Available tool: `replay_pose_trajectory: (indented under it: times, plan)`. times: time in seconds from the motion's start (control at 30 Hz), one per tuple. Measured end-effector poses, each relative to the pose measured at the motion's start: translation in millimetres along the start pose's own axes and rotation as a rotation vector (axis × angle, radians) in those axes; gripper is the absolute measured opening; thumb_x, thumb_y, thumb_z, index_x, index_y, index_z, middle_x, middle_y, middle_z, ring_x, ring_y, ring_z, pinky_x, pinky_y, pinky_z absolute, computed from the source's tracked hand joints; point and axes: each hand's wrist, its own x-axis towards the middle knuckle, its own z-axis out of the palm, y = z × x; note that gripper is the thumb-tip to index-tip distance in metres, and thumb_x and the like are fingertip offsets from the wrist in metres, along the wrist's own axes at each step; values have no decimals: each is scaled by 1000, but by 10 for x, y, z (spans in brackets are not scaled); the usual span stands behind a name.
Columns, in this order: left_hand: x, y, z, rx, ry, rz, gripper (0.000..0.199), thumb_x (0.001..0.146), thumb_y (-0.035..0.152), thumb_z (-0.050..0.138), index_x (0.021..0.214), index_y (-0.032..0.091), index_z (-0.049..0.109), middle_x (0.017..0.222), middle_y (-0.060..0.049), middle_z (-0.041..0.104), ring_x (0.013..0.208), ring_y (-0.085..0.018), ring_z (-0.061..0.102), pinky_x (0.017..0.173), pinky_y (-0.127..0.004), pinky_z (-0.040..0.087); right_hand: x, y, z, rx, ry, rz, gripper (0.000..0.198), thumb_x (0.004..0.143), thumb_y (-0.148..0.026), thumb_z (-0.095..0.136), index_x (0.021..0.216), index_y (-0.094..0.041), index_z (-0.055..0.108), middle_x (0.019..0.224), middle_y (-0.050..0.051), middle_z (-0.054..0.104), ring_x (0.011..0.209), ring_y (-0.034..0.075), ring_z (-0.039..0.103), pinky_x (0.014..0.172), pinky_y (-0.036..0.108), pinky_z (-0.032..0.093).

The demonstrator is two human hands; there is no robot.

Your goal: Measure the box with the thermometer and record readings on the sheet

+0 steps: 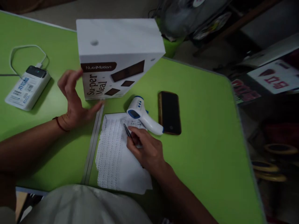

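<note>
Right hand (149,149) pinches a slim, dark pen (127,130) over a ragged-edged paper sheet (109,155) dense with written rows. Left hand (76,102) spreads wide, thumb and curled fingers apart, beside the smooth white box (119,37) at the sheet's twelve o'clock; I cannot tell if it touches. Glossy, curved plastic thermometer (151,123) lies at one o'clock, a flat dark phone (171,112) at two, a blocky white power bank (28,88) at ten.
</note>
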Motion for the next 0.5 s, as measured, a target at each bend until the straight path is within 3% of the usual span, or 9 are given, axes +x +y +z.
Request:
replay_pose_trajectory:
  times: [0.07, 0.13, 0.2, 0.27, 0.33, 0.4, 0.5]
  plan:
    - [9, 168, -10, -8, -38, 77, 66, 79, 59, 76, 131, 32, 44, 115, -4, 47, 106, -24, 48, 95, -44, 43, 7, 63, -5, 159, 69, 5, 38, 90, -6, 54, 120, -26, 66, 89, 3, 72, 76, 16, 69, 64, 29, 56]
    - [20, 301, -25, -66, -160, 208, 48, 83, 51, 75, 118, 28, 51, 102, -2, 51, 92, -20, 50, 85, -37, 43, -4, 109, 8, 312, 108, 87, 38, 92, -7, 49, 116, -29, 68, 91, 2, 69, 80, 16, 69, 68, 30, 57]
    - [32, 372, -42, -116, -454, 309, 36, 93, 53, 62, 113, 24, 53, 101, -3, 59, 90, -19, 53, 85, -36, 43, -36, 127, 49, 455, 91, 238, 37, 94, -12, 48, 118, -31, 67, 92, 2, 67, 79, 16, 67, 68, 31, 57]
    - [37, 385, -53, -138, -716, 319, 41, 97, 59, 51, 113, 21, 55, 109, -8, 64, 97, -21, 57, 89, -39, 42, -73, 122, 101, 575, 75, 371, 35, 93, -21, 53, 125, -33, 61, 92, 3, 65, 75, 17, 65, 64, 32, 57]
    - [32, 366, -56, -148, -874, 275, 50, 96, 65, 48, 115, 19, 56, 118, -12, 64, 107, -25, 57, 94, -42, 40, -103, 108, 136, 631, 93, 426, 38, 89, -30, 62, 126, -33, 57, 90, 2, 61, 70, 17, 62, 60, 32, 56]
    - [18, 345, -53, -150, -944, 243, 56, 94, 69, 47, 116, 18, 58, 123, -15, 63, 112, -29, 57, 97, -44, 37, -122, 93, 138, 610, 137, 417, 35, 85, -37, 67, 118, -32, 58, 83, 0, 57, 68, 16, 59, 59, 32, 55]
    - [2, 338, -47, -134, -978, 230, 59, 93, 71, 47, 110, 17, 61, 120, -15, 65, 111, -31, 57, 96, -46, 36, -129, 75, 101, 567, 153, 421, 24, 92, -39, 56, 110, -27, 65, 76, 0, 57, 65, 16, 58, 59, 33, 53]
